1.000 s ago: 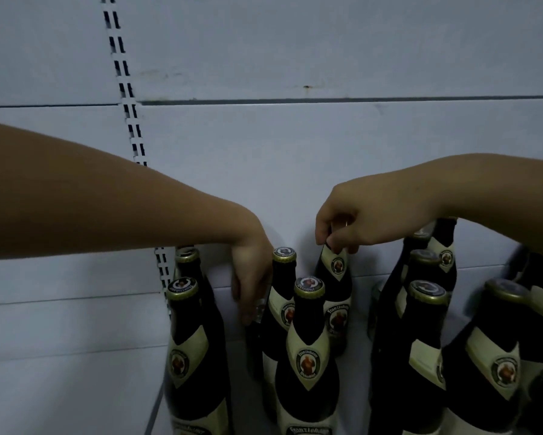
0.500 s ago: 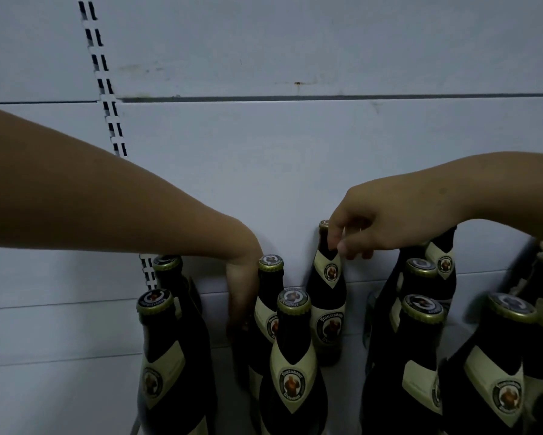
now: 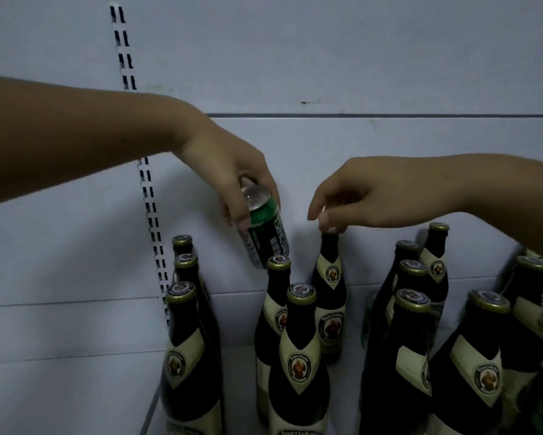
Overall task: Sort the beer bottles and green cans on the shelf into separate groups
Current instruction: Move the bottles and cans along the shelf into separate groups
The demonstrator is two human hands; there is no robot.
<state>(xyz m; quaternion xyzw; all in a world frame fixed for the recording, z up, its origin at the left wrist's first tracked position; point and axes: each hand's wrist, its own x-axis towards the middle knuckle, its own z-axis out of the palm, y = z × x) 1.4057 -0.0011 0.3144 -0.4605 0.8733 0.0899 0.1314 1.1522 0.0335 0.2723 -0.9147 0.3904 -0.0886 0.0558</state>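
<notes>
Shelf (image 3: 350,384): twelve bottles (image 3: 301,350) counted, one can (image 3: 263,227) in hand.
Left hand (image 3: 232,171) grips tilted can above bottles; right hand (image 3: 358,196) pinches cap of back bottle (image 3: 330,293).

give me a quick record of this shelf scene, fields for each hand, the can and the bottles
left hand: grips the green can near its top
green can: held in the air, tilted, above the middle bottles
right hand: fingertips pinch the top of the back bottle
back bottle: upright on the shelf, close to the back wall
other bottles: upright; three at left, two in front of the back bottle, more at right
sorting: not finished; the can is not yet set down
</notes>
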